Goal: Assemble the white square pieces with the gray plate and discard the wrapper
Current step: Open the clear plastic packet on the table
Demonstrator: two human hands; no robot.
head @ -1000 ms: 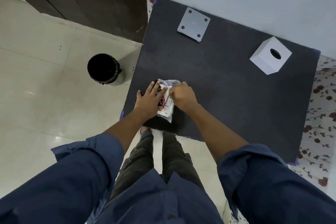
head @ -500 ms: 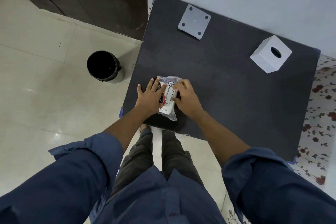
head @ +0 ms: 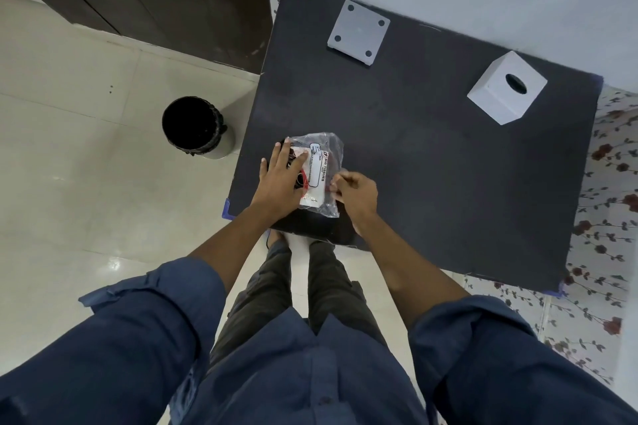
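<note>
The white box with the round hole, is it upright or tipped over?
Upright. The white box rests flat on the black table, and its round hole faces up.

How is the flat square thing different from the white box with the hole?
The gray plate is thin and flat; the white box is a tall cube. The plate has four small corner holes; the box has one bigger hole on top. Both sit untouched at the table's far edge.
</note>
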